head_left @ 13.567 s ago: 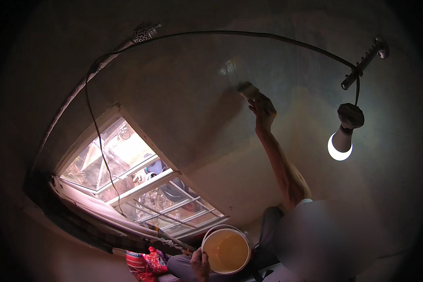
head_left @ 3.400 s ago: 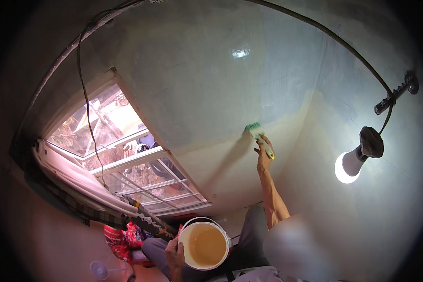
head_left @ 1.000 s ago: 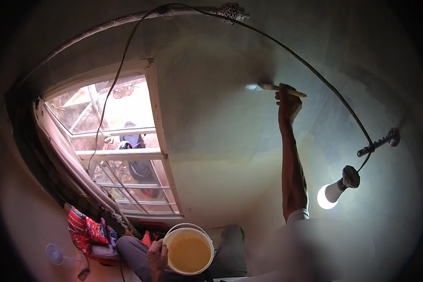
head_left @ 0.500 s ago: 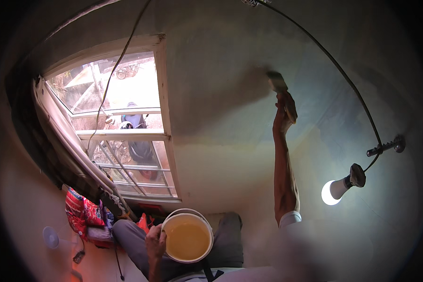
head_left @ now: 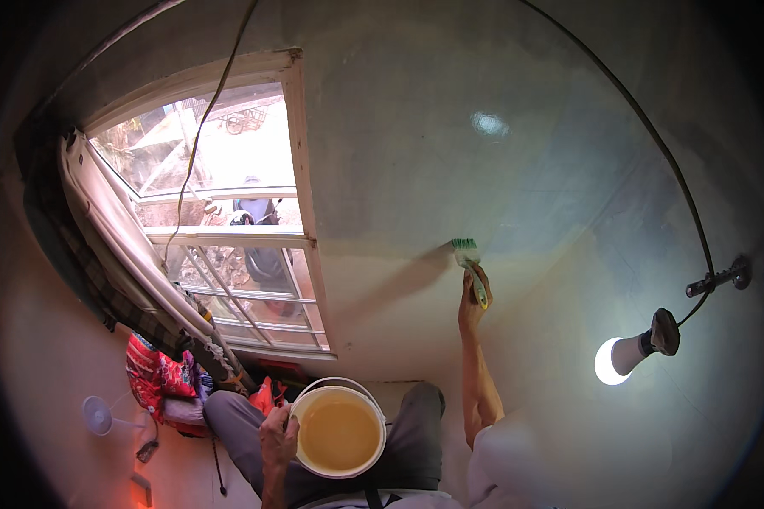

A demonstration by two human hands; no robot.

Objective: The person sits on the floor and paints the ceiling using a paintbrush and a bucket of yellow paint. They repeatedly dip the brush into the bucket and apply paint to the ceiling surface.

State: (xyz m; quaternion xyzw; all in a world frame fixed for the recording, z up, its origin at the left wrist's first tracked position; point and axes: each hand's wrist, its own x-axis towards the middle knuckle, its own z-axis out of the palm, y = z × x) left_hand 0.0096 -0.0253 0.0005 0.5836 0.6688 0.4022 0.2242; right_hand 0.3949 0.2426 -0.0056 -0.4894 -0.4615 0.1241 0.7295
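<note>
In my right hand [head_left: 475, 301] is a paintbrush [head_left: 466, 252] with green bristles and a yellow-tipped handle, fingers wrapped round the handle. Its bristles point up at the wall [head_left: 399, 187], by the border between a grey, wet-looking upper area and a paler band below. My left hand [head_left: 278, 437] grips the left rim of a white bucket [head_left: 307, 468], which rests over my lap. Tan liquid [head_left: 341, 428] fills much of the bucket, and its wire handle arches over the far side.
Left of the brush is a window [head_left: 310, 229] with a pulled-back curtain [head_left: 127, 246]. A lit bulb [head_left: 613, 360] hangs at right from a cable looped on a wall bracket [head_left: 720, 278]. Red patterned cloths [head_left: 157, 373] and a small white fan [head_left: 98, 416] are at lower left.
My right hand has brought the brush down the wall and slightly left, from the grey area to its lower border. The left hand keeps its hold on the bucket.
</note>
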